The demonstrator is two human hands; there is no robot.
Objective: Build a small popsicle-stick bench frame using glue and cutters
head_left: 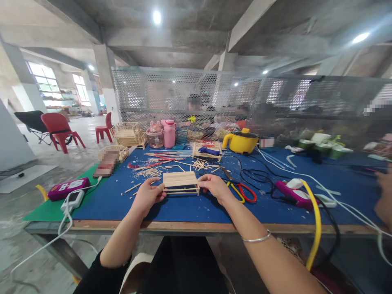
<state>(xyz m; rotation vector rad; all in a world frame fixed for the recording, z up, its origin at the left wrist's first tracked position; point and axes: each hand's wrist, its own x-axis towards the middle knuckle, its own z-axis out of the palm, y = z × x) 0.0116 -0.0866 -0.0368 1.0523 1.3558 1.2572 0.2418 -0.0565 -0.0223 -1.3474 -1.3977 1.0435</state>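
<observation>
A small wooden stick bench (pixel 180 179) with a slatted flat top stands near the front of the blue table, held between both hands. My left hand (pixel 149 194) pinches its left end, thumb and fingers at the edge of the top. My right hand (pixel 213 187) grips the right end the same way. Just behind the bench lie loose wooden sticks (pixel 200 164) and short offcuts (pixel 150 172). Scissors with red and yellow handles (pixel 246 192) lie right of my right hand. A blue-handled tool (pixel 209 151) rests on another stick frame (pixel 196 155) farther back.
A yellow electric pot (pixel 241 143), a pink bottle (pixel 169 134) and finished stick pieces (pixel 127 134) stand along the back. Purple power strips (pixel 69 188) lie at left and right (pixel 290 194), with cables trailing across. A phone (pixel 106 164) lies left. Another person's arm (pixel 384 196) shows at far right.
</observation>
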